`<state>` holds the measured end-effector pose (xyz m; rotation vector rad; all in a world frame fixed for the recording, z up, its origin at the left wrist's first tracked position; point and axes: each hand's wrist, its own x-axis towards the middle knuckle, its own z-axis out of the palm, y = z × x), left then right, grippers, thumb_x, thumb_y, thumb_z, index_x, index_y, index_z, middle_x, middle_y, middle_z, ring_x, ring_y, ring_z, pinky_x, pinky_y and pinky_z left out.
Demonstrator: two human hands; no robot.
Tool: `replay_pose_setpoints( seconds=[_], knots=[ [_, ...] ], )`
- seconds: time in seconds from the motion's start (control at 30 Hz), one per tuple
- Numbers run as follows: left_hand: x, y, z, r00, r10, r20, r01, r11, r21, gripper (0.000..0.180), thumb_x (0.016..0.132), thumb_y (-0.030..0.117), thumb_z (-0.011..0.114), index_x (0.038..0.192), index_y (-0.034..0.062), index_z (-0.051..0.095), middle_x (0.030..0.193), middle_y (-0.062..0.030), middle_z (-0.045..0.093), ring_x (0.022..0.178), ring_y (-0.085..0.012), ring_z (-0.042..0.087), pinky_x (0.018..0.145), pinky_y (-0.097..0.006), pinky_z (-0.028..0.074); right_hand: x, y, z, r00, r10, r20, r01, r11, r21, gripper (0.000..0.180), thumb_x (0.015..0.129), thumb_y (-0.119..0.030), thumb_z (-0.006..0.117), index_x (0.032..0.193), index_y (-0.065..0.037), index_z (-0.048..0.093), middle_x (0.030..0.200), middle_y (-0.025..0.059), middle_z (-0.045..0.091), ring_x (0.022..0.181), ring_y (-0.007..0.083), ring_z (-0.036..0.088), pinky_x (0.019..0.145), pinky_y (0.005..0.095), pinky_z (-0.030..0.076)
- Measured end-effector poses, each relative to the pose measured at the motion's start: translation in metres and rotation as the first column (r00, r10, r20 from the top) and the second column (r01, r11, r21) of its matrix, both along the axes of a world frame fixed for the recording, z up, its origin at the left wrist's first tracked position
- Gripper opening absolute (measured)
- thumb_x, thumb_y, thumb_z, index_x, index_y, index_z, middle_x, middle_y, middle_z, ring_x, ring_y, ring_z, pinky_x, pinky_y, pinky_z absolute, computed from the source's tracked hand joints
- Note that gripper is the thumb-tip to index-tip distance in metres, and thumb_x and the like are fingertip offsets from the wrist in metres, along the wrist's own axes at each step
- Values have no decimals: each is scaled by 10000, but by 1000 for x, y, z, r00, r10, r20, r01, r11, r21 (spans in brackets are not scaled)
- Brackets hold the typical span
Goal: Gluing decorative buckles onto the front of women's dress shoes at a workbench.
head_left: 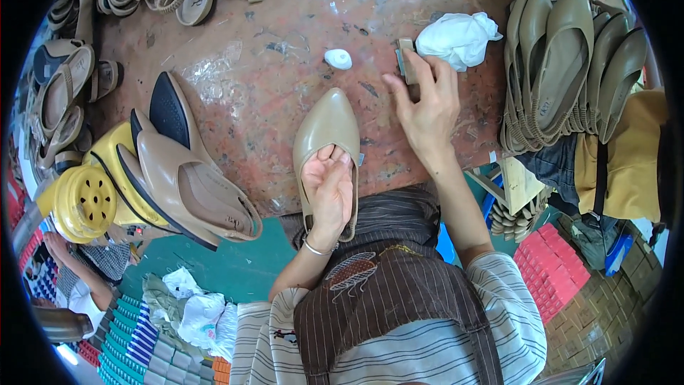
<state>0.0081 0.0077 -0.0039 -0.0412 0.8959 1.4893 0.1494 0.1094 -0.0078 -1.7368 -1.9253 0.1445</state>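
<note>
Beige shoe positioned at counter edge, left hand inserted; left grip's closure cannot be told. Right hand placed at small beige piece, thumb and fingers spread apart.

Pointed shoe: tan leather-like upper, smooth, softly glossy.
Stacked shoes, right: smooth, glossy uppers; ribbed, gathered straps.
Shoes, left: smooth uppers with a sheen; black sole, matt, textured.
Surface: scuffed, stained, shiny in patches; base material unclear.
White bundle: thin, crumpled; plastic or cloth undetermined.
White lump: smooth.
Yellow fixture: smooth, glossy; metal or plastic undetermined.
Bracelet: shiny metal.
Apron: matt pinstriped cloth.
Shirt: soft striped cloth.
Bags: thin, wrinkled white plastic.
</note>
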Motion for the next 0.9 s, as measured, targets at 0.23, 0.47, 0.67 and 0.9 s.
replay_pose_setpoints(
  seconds=[0.23,0.47,0.67,0.9],
  knots=[
    [1,0,-3,999,2,41,-4,999,38,405,814,-156,498,1197,-27,486,1011,-44,568,912,-129,551,842,-261,447,15,-23,27,656,-212,-724,-47,946,-320,166,925,-37,545,1034,17,657,892,75,620,719,102,584,614,233,471],
    [-1,-1,-6,999,-20,35,17,997,73,377,846,-124,482,1219,-72,487,1163,-122,590,1091,-168,551,927,-269,428,-35,-34,33,319,-352,-880,-432,773,-465,65,880,-14,621,925,20,653,745,27,626,579,62,575,510,190,457],
    [0,3,1,999,-36,31,33,994,103,325,852,-121,456,1172,-110,518,1148,-128,596,1082,-156,549,934,-265,418,-46,-37,22,419,-267,-868,-379,817,-434,28,856,29,633,873,51,633,887,52,566,574,69,590,487,191,452],
    [0,4,1,997,-42,57,39,998,58,324,846,-127,458,1162,-106,529,1108,-109,595,995,-120,547,886,-249,424,-49,-37,20,522,-231,-821,-342,825,-450,5,841,47,634,845,51,634,878,61,558,562,73,589,466,194,440]
  ],
)
